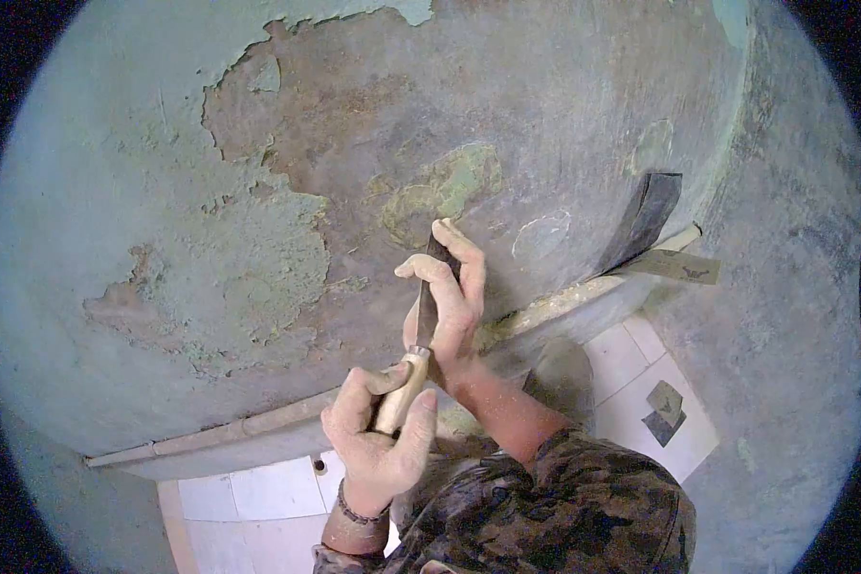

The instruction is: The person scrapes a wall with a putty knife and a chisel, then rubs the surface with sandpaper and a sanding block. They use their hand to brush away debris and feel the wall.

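My left hand (378,435), with a dark bracelet at its wrist, wraps round the pale wooden handle of a scraper (402,397). The scraper's dark, narrow blade points up at the wall. My right hand (454,297) is closed on that blade, its fingers dusty and stretched along it; the blade's tip is hidden by them. Just beyond the fingertips is a greenish patch of old paint (459,182) on the bare grey-brown wall (545,105). To the left, flaking green paint (268,249) has a ragged edge.
A pale, dusty ledge (230,430) runs along the wall's foot. On its right part lean a dark flat strip (646,220) and a brownish piece of sandpaper (674,266). White tiles (258,493) lie below, with small dark sheets (665,411) at right. A camouflage sleeve (584,507) fills the bottom.
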Motion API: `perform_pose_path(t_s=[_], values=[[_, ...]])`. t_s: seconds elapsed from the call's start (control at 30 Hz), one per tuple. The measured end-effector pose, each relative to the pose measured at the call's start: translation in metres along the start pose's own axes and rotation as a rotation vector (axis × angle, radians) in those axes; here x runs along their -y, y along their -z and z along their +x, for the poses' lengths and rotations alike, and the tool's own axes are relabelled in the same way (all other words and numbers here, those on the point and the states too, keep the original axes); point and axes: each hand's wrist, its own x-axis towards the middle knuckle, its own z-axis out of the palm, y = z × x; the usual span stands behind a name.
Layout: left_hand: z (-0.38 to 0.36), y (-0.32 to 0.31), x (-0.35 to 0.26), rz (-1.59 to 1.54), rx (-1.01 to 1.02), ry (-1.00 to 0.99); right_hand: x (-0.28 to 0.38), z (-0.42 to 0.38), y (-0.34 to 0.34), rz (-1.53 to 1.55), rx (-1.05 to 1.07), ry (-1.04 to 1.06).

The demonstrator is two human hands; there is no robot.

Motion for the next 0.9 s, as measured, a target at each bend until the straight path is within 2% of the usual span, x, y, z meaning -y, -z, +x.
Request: perform_pose_path(t_s=[0.07,0.13,0.23,0.33,0.37,0.47,0.5,0.53,0.6,0.73,0.77,0.83,0.9], values=[[0.001,0.004,0.009,0.025,-0.050,-0.153,-0.001,-0.006,-0.003,-0.063,0.036,-0.007],[0.003,0.006,0.008,0.086,-0.016,-0.091,-0.005,-0.001,-0.001,-0.020,0.010,0.002],[0.012,0.000,0.008,-0.034,-0.056,0.002,0.009,0.010,0.006,-0.075,0.005,-0.030],[0.002,0.003,-0.001,0.040,-0.012,-0.117,-0.003,-0.007,0.001,-0.028,0.073,-0.036],[0.004,-0.001,0.003,0.044,-0.037,-0.040,-0.001,0.004,0.007,-0.080,0.060,0.052],[0.017,-0.007,-0.003,-0.050,-0.061,0.091,0.006,0.020,0.014,-0.154,0.025,0.012],[0.011,-0.004,-0.004,0.036,-0.067,0.027,0.008,0.012,0.013,-0.110,0.045,-0.055],[0.004,-0.001,-0.003,0.033,-0.061,0.027,0.004,0.003,0.010,-0.053,0.053,-0.025],[-0.001,0.002,0.001,0.083,-0.025,-0.093,0.002,0.000,0.009,-0.098,0.114,0.014],[0.004,-0.005,0.001,-0.016,-0.104,0.107,0.009,0.006,0.011,-0.151,0.045,-0.001],[0.000,0.001,0.003,0.037,-0.052,-0.104,0.008,-0.003,0.007,-0.108,0.079,-0.008],[0.002,0.002,0.009,0.079,-0.043,-0.088,-0.002,-0.011,0.008,-0.084,0.140,0.016],[-0.002,0.004,0.011,0.129,-0.038,-0.062,0.001,0.007,0.016,-0.129,0.112,0.025]])
